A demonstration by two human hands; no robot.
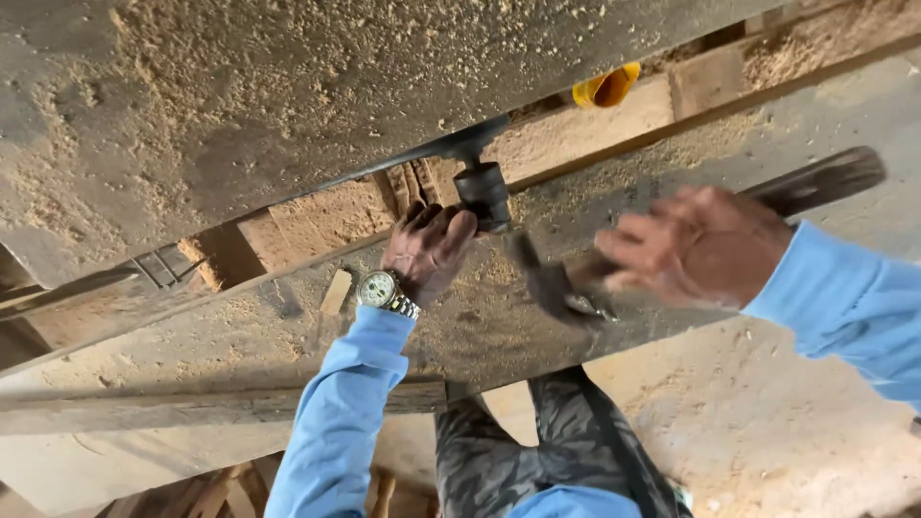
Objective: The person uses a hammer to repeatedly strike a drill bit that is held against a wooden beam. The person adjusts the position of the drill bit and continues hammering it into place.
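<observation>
Left hand on black knob, blurred right hand gripping hammer over sawdust-covered bench.

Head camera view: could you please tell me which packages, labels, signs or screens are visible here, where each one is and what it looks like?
No packages, labels, signs or screens are in view.
Nearest thing to a display: wristwatch, on the left wrist below the left hand; round pale dial, silver metal band.
Yellow container, top centre behind the wooden beams; partly hidden, no label visible.
</observation>
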